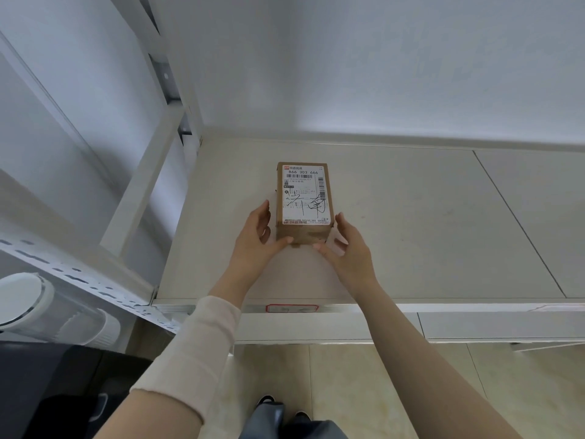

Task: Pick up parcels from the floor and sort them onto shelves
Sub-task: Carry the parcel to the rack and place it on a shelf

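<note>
The left hand and right hand were held loosely spread, thumbs laid against the near end of the parcel, nothing clasped. Just beyond them, the parcel was set on the shelf, long axis pointed away to the wall.

Brown labelled parcel, flat on shelf

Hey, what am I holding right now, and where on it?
The cardboard parcel, resting on the shelf: left hand and right hand loosely cup its near corners, thumbs on the near face.
</note>
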`<state>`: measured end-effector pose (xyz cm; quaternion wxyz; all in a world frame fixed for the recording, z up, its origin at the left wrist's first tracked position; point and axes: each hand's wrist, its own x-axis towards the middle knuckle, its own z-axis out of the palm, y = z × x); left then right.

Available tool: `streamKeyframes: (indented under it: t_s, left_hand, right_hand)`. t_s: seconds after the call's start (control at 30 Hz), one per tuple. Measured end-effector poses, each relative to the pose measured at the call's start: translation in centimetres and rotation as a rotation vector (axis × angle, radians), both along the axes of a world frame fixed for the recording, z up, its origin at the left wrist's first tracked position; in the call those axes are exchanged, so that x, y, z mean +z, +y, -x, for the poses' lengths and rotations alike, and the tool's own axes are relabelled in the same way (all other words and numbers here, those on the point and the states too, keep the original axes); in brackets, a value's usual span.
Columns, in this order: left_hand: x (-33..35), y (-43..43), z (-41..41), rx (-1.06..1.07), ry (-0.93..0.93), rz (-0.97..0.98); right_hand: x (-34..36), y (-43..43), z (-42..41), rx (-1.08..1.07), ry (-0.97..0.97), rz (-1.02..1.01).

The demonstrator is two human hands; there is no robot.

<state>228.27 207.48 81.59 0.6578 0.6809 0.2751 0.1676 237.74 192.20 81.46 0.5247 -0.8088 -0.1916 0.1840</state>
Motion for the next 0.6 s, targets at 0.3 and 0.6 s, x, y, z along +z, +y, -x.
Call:
streamKeyframes:
  t_s: [0.3, 0.6]
  left_hand:
    - [1.0, -3.8, 5.2, 0.308, -0.051, -0.030]
    - [-1.4, -13.6, 13.5, 0.784, 0.008, 0.027]
  right_hand:
    - [0.2, -2.3, 5.1, -0.122, -0.091, -0.088]
    - [-1.2, -4.9, 11.7, 0.390, 0.102, -0.079]
